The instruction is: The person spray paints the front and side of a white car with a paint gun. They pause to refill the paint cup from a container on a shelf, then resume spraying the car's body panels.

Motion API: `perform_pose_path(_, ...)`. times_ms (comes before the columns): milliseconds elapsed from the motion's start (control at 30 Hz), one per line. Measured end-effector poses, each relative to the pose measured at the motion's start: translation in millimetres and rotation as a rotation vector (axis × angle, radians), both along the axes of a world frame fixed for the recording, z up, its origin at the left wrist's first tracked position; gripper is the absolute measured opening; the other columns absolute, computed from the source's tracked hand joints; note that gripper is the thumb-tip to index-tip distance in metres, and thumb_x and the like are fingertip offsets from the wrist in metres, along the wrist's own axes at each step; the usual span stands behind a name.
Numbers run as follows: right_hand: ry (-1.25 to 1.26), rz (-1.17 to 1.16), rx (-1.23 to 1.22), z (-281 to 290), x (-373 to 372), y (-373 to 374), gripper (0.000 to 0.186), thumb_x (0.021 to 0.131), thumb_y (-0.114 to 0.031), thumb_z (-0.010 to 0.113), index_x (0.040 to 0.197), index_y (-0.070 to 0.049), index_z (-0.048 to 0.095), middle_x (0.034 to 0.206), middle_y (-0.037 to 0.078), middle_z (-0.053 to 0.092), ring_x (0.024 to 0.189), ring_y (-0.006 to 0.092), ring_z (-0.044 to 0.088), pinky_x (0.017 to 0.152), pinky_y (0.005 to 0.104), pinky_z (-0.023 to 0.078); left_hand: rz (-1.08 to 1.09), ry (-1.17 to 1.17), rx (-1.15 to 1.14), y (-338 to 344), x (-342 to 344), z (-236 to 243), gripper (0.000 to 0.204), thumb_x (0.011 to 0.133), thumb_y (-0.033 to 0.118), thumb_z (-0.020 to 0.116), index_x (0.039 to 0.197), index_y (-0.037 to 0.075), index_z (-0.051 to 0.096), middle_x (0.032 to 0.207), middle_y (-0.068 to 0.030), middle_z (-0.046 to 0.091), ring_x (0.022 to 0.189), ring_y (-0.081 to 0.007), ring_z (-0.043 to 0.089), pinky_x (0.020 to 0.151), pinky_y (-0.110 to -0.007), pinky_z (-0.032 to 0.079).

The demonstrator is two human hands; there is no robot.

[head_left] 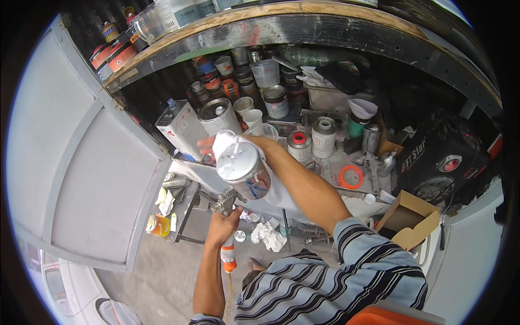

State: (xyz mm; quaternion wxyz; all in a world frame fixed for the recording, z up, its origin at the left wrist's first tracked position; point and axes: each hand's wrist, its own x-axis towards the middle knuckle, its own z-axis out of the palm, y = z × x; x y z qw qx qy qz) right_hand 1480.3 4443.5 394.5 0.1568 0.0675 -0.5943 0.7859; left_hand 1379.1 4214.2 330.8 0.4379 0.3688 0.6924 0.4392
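Observation:
My left hand [223,227] is closed round the grip of a metal spray gun [225,203], held upright over the floor. On top of the gun sits a silver cup [246,173] with a paint-spattered lid. An orange-and-white piece [228,254] and a thin hose hang below the grip. My right arm crosses in front of the bench, and my right hand [207,145] is at the far side of the cup, blurred and partly hidden. It has hold of a white cloth or paper [225,142] lying against the cup.
The bench [341,162] carries a white jerrycan [181,127], several paint tins, plastic cups and an orange tape ring [351,177]. A shelf edge [303,24] runs overhead. At right are a black machine [444,162] and an open cardboard box [409,219]. Crumpled paper [269,235] lies below.

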Motion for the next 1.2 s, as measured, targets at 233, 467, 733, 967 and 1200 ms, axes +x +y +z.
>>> perform_pose_path(233,-0.028,0.360,-0.357,-0.8,-1.6,-14.6,0.048,0.105,-0.030,0.051,0.148,-0.008,0.053,0.136,0.013,0.064,0.121,0.0192,0.063,0.106,0.0322,0.049,-0.086,0.122,0.060,-13.1,4.9,4.8,0.022,0.098,0.020,0.070,0.085,0.005,0.061,0.065,0.0009,0.053,0.059,-0.0103,0.049,0.053,-0.029,0.040)
perform_pose_path(467,0.226,-0.954,0.329,-14.5,52.7,-92.2,0.043,0.102,-0.029,0.051,0.134,-0.002,0.060,0.120,0.011,0.069,0.106,0.0147,0.065,0.096,0.0310,0.050,0.124,0.095,0.134,-19.1,2.5,-2.1,0.027,0.099,0.021,0.068,0.080,0.004,0.060,0.065,0.0025,0.054,0.058,-0.0085,0.047,0.052,-0.030,0.037)
perform_pose_path(733,0.507,-1.347,0.473,-68.2,30.2,-135.5,0.076,0.092,-0.032,0.069,0.149,0.007,0.037,0.150,0.022,0.048,0.139,0.0317,0.049,0.115,0.0408,0.038,0.192,-0.004,0.140,-28.6,17.4,-8.0,0.017,0.099,0.016,0.064,0.089,0.004,0.058,0.067,0.0009,0.055,0.056,-0.0092,0.048,0.050,-0.030,0.038)
perform_pose_path(967,0.161,-1.341,0.872,-117.8,40.7,-139.6,0.077,0.072,0.004,0.067,0.146,0.003,0.046,0.133,0.027,0.061,0.112,0.0402,0.067,0.087,0.0395,0.060,0.210,-0.195,0.191,-37.0,13.0,-2.1,0.077,0.098,0.012,0.063,0.162,0.003,0.020,0.062,0.0055,0.041,0.051,-0.0066,0.035,0.050,-0.026,0.034)
perform_pose_path(1200,-0.097,-1.467,0.580,-97.9,130.4,-98.7,0.056,0.082,0.001,0.060,0.136,-0.009,0.053,0.106,0.018,0.071,0.091,0.0311,0.073,0.082,0.0391,0.058,0.261,0.024,0.168,-58.2,-1.0,-8.9,0.046,0.099,0.019,0.066,0.137,-0.004,0.055,0.066,0.0009,0.053,0.054,-0.0092,0.048,0.050,-0.028,0.039)
